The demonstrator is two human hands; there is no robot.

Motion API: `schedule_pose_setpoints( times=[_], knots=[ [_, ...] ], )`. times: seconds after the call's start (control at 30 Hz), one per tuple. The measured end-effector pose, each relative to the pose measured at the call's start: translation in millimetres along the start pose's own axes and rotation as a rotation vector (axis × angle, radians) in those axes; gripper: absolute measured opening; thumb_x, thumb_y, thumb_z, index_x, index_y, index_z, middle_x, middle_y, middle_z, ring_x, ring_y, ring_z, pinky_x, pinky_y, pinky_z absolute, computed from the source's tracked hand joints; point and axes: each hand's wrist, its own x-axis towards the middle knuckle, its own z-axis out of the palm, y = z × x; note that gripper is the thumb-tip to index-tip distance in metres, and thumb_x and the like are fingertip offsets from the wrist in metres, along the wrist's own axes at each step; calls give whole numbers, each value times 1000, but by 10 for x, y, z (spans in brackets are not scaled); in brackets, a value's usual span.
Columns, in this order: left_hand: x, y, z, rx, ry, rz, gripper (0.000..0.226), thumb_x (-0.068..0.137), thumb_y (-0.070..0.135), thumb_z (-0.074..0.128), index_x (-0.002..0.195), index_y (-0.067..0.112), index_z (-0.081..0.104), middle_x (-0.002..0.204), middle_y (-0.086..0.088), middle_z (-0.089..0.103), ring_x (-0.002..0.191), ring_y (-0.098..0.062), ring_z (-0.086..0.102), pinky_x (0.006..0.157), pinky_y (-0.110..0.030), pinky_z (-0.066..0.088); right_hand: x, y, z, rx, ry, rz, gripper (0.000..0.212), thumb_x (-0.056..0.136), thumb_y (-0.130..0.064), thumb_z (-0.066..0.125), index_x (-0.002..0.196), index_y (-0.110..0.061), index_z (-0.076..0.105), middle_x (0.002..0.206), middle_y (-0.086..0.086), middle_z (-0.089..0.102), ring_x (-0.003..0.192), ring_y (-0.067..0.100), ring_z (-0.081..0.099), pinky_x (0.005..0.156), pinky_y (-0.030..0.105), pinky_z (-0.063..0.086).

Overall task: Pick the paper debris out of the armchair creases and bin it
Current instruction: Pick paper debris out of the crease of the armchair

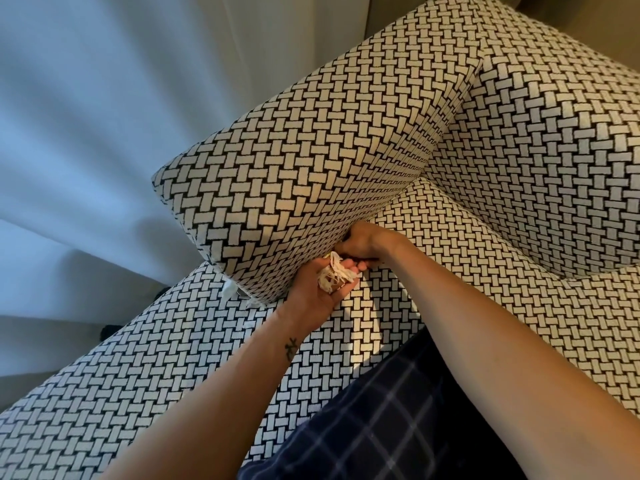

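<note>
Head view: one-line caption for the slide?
Left hand holds collected paper scraps while the right hand reaches into the crease between the woven-pattern armrest and seat cushion.

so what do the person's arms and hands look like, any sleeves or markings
Both arms are bare, with no sleeves in view. The left forearm carries a small dark tattoo near the wrist; the right forearm shows no marking. Neither the left hand nor the right hand wears a glove, watch or bracelet.

Paper debris (335,276) lies in the left hand (311,295), beside the armchair arm (294,188).
</note>
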Motion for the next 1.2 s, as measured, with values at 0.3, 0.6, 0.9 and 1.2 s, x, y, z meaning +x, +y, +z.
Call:
schedule_pose_setpoints(
  times=[0.3,0.6,0.9,1.2],
  knots=[
    [-103,-4,-157,-26,-47,48,36,104,20,46,130,-2,59,110,-17,73,98,-26,73,89,-40,59,136,19,-113,79,-139,62,24,95,-24,66,76,-14,56,49,-6,48,34,5,34,33,16,30],
    [-110,-20,-204,-1,-51,60,36,105,20,42,127,-3,60,112,-19,72,105,-29,69,93,-41,57,155,88,-51,202,-142,56,27,99,-24,63,104,2,70,62,1,69,35,6,45,32,17,35],
    [-161,-10,-149,35,-34,48,35,105,18,41,121,-3,63,113,-18,75,101,-27,72,96,-37,54,60,224,103,269,70,-92,17,96,-23,65,88,-9,61,44,-3,54,32,9,42,36,20,37],
    [-190,-5,-153,94,-62,58,36,104,17,38,111,0,69,114,-17,74,108,-27,69,106,-41,48,-250,404,202,558,161,-252,16,98,-18,65,102,-2,63,60,9,63,44,17,56,42,25,48]
  ],
)
